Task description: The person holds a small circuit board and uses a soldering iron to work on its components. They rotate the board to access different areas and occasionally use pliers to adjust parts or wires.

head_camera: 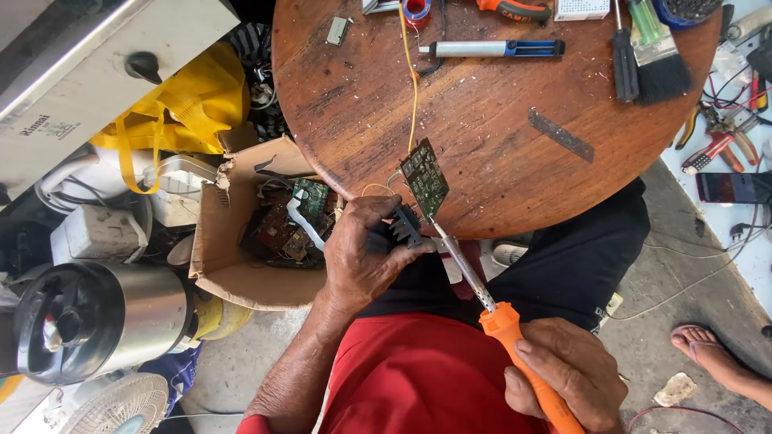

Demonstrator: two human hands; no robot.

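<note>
- gripping a green circuit board (pixel 424 178) by its black finned heat sink (pixel 404 225), the left hand (pixel 363 259) holds the board tilted at the near edge of a round wooden table (pixel 482 128).
- the right hand (pixel 567 371) is clenched around the orange handle of a soldering iron (pixel 490 309), whose metal shaft runs up to the board's lower edge.
- a yellow wire (pixel 412 88) trails from the board across the tabletop.
- farther up the table lie a blue-and-grey desoldering pump (pixel 494 49), a black-bristled brush (pixel 659 56) and a flat metal strip (pixel 561 136).
- left of the left hand, an open cardboard box (pixel 233 257) holds more circuit boards; a yellow bag (pixel 181 104) sits beyond it.
- another person's sandalled foot (pixel 708 347) rests on the concrete floor at right.
</note>
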